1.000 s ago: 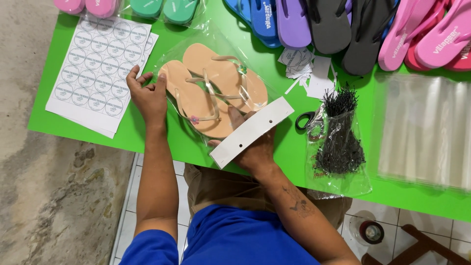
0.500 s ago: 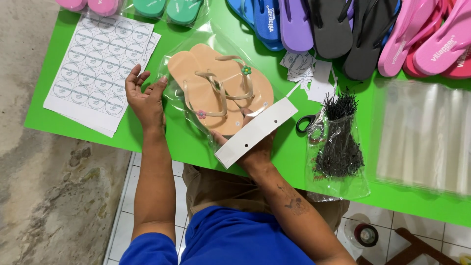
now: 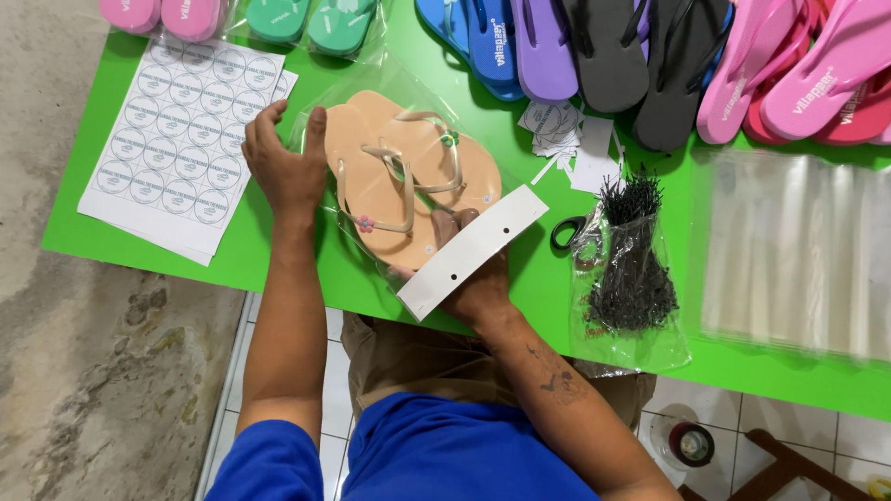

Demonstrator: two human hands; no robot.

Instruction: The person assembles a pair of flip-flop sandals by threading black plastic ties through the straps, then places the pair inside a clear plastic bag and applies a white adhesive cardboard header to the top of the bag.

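My left hand (image 3: 283, 167) lies open, fingers spread, pressing the edge of the clear bag holding the peach flip-flops (image 3: 408, 181). My right hand (image 3: 473, 278) grips the white card strip (image 3: 473, 250) at the bag's near end, thumb on the bag. Left of my left hand lies a sticker sheet (image 3: 181, 139); right of my right hand, scissors (image 3: 566, 232) and a bag of black ties (image 3: 631, 269).

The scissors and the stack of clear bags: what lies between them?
A clear bag of black ties lies between the scissors and the stack of clear bags, in the head view.
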